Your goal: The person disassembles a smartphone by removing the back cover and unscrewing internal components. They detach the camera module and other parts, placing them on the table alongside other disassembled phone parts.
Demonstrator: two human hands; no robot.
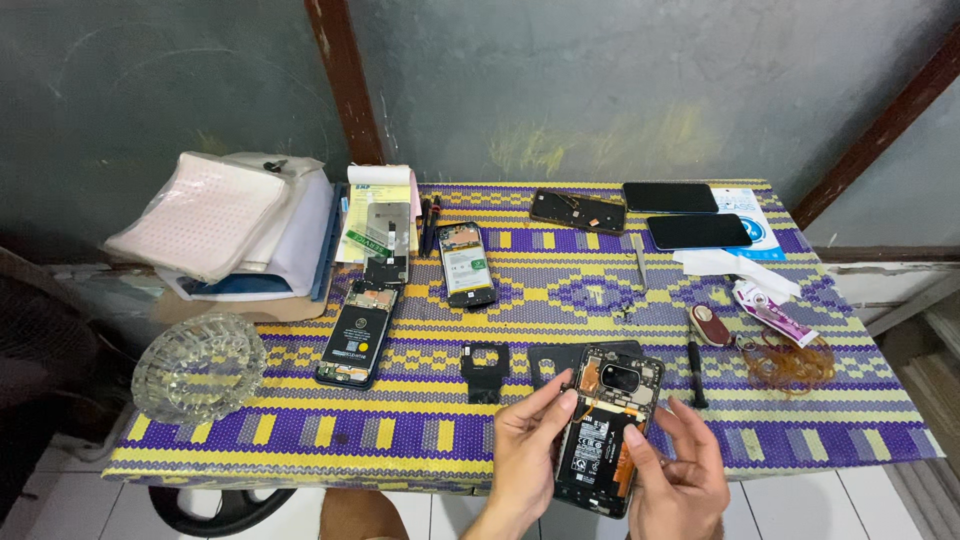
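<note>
I hold an opened black phone (pixel 607 425) with its back off, its battery and circuit board showing, above the table's near edge. My left hand (pixel 525 455) grips its left side, fingers reaching onto the upper board. My right hand (pixel 677 478) cups the lower right side, thumb resting on the battery area. A black back cover (pixel 558 356) and a small black camera frame (pixel 485 368) lie on the mat just beyond the phone.
The woven purple-and-yellow mat (pixel 400 425) carries two more opened phones (pixel 356 335) (pixel 467 264), three phones at the back (pixel 690 230), a screwdriver (pixel 694 370), rubber bands (pixel 785 362), a glue tube (pixel 770 312), a glass ashtray (pixel 198 365) and stacked papers (pixel 225 225).
</note>
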